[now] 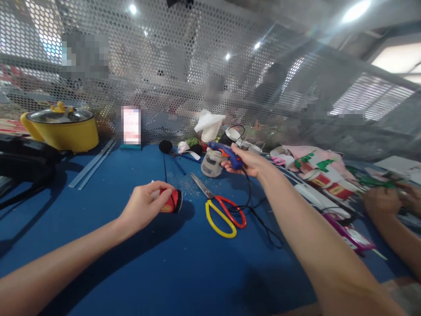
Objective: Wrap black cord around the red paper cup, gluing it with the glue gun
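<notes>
My left hand (146, 204) is closed around a small red paper cup (171, 202) with a black rim, tipped on its side just over the blue table. A black cord (165, 169) runs from the cup back to a black yarn ball (165, 146). In my right hand (245, 160) is a blue hot glue gun (232, 157) with an orange trigger, its nozzle pointing left above a clear plastic jar (211, 164). The gun's black cable hangs down past the scissors (215, 206), which have one yellow and one red handle and lie on the table between my hands.
A yellow electric pot (64, 131) and clear strips (95, 162) are at the left. A lit phone (130, 127) stands before the perforated metal screen (184, 79). Red-and-white cups (340, 188) and a purple item (350, 232) lie right, near another person's hands (383, 199).
</notes>
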The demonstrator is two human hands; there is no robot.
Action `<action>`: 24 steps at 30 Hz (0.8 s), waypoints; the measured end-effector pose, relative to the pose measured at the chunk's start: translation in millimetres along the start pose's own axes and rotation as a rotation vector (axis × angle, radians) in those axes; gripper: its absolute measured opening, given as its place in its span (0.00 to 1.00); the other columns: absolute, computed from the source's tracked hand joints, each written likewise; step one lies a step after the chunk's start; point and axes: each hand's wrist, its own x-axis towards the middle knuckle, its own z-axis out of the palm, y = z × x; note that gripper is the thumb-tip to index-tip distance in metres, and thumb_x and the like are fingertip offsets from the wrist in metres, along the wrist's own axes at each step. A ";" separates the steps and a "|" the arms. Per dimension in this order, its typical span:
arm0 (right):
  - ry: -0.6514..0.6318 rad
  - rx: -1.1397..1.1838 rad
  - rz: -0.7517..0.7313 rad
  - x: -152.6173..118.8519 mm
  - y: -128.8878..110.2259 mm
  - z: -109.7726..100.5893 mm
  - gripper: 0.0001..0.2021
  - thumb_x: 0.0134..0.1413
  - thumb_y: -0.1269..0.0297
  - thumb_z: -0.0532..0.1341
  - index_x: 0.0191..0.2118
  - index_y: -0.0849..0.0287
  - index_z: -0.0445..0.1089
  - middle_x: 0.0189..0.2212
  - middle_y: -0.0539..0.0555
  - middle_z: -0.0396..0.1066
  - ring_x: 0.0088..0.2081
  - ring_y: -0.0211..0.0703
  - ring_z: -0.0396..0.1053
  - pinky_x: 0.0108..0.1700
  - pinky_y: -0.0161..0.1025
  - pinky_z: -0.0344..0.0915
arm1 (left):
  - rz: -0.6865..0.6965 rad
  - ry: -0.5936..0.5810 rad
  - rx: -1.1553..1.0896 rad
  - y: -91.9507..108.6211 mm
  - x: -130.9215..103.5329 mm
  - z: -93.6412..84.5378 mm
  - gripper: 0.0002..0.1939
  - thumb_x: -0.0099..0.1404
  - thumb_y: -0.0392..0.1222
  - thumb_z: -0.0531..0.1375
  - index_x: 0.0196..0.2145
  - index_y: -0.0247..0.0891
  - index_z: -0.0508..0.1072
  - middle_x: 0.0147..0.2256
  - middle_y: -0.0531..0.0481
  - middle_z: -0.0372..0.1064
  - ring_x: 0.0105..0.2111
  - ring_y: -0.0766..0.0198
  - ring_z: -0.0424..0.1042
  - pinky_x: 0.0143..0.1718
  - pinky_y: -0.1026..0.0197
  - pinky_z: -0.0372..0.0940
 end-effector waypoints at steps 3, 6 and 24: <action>0.014 -0.041 -0.064 -8.8 3.4 -0.8 0.19 0.56 0.55 0.48 0.27 0.66 0.66 0.15 0.55 0.69 0.16 0.34 0.67 0.17 0.30 0.67 | -0.010 -0.004 -0.015 -1.7 0.3 0.3 0.14 0.57 0.46 0.52 0.31 0.34 0.72 0.25 0.49 0.70 0.26 0.64 0.68 0.25 0.66 0.61; 0.066 -0.094 -0.147 -14.4 8.0 0.3 0.14 0.56 0.62 0.51 0.26 0.66 0.65 0.16 0.55 0.69 0.16 0.34 0.66 0.19 0.31 0.68 | -0.015 -0.004 -0.028 -3.7 0.3 1.0 0.15 0.57 0.47 0.52 0.31 0.34 0.72 0.24 0.50 0.70 0.24 0.65 0.67 0.24 0.66 0.60; 0.567 -0.609 -0.428 -34.0 1.6 6.6 0.11 0.43 0.59 0.60 0.22 0.61 0.64 0.27 0.59 0.67 0.36 0.52 0.67 0.34 0.44 0.62 | 0.073 0.030 -0.010 0.5 -2.5 0.9 0.12 0.58 0.43 0.52 0.30 0.34 0.72 0.23 0.51 0.70 0.23 0.66 0.67 0.25 0.67 0.61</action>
